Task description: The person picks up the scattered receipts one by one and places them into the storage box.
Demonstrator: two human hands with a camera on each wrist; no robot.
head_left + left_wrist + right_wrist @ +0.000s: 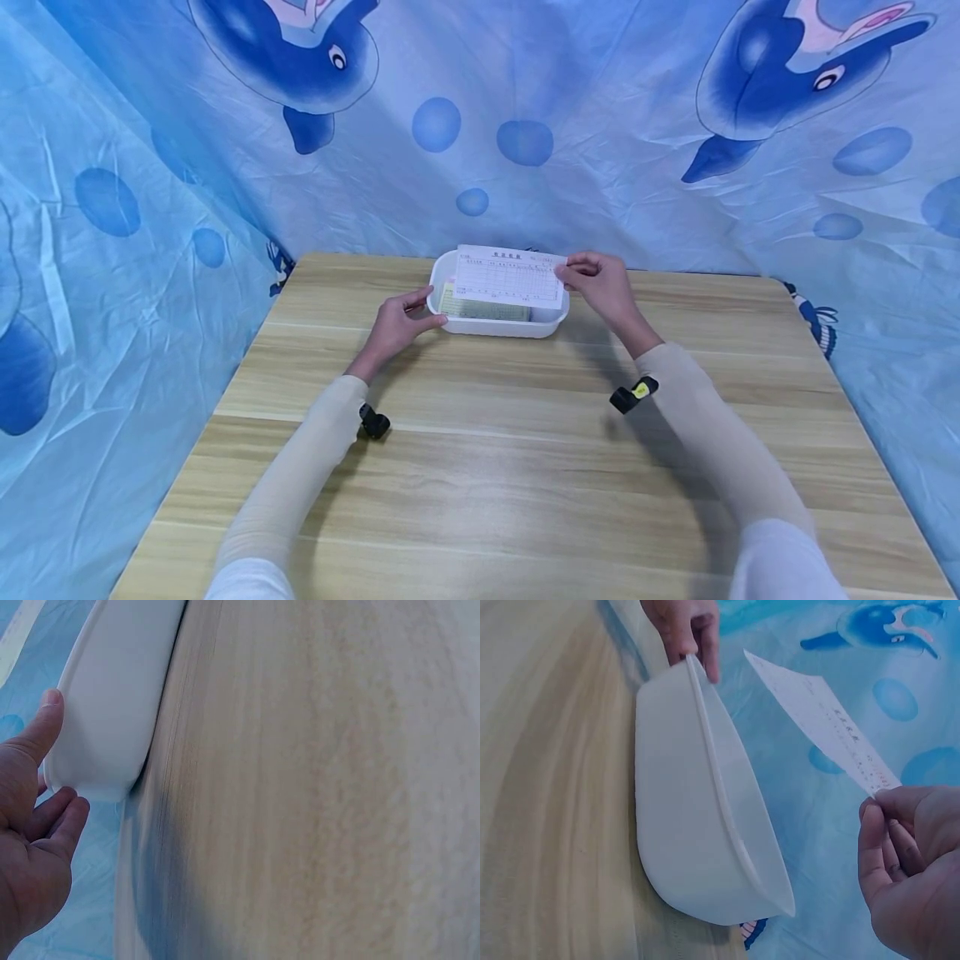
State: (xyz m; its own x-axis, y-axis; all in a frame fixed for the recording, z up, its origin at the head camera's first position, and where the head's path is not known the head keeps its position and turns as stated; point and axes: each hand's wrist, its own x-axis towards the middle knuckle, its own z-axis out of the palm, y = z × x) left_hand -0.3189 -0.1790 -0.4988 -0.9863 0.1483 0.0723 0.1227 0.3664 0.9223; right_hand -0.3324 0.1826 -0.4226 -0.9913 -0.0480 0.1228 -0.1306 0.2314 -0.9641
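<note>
A white plastic basin [498,328] with rounded ends stands near the table's far edge. My left hand [399,322] holds it by the left end, thumb at the front rim and fingers round the end wall; the left wrist view shows the same grip. Above the basin, a white printed form slip [510,277] with a ruled grid is pinched at its right edge between the thumb and fingers of my right hand [602,287]. In the right wrist view the slip [821,720] is apart from the basin's rim. Yellowish-green printed paper [483,310] lies inside the basin, partly hidden by the slip.
The wood-grain table [480,467] spreads between my forearms. A blue cloth [480,183] with dolphins and bubbles hangs behind the table and down its sides. Small black devices sit on both wrists, the right one [633,394] bearing a yellow label.
</note>
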